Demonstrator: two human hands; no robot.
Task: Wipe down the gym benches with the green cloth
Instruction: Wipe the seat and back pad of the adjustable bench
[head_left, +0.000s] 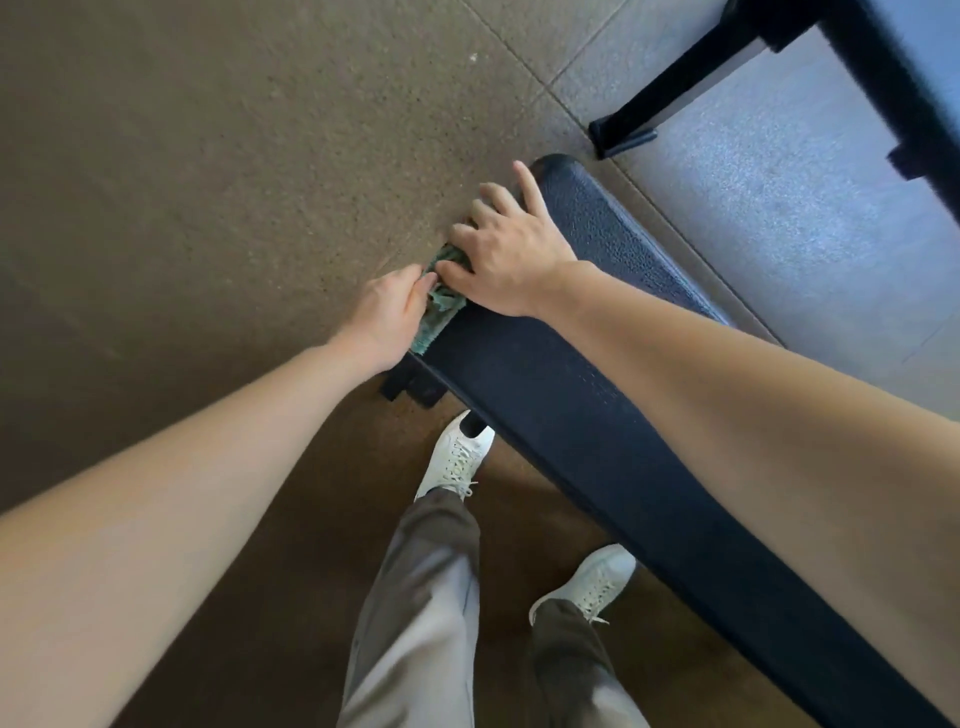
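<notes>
Two hands meet on the green cloth (440, 304), which lies bunched on the left edge of the gym bench (545, 395), close to its far end, with part of it hanging over the side. The right hand (511, 260) is flat and spread, fingers nearly straight, pressing the cloth down onto the black pad. The left hand (389, 312) sits just off the pad, over the floor (208, 156), its thumb and fingers pinching the cloth's left side. The pad's long axis runs from the rounded far end, just beyond the right fingertips, back toward the near right, passing under the right forearm. So nearly all of the bench's top lies nearward and to the right of the cloth. The right hand, already on top of the pad, is in my judgement the better placed to draw the cloth along that line. A second bench (883, 78) stands well apart at the far right.
</notes>
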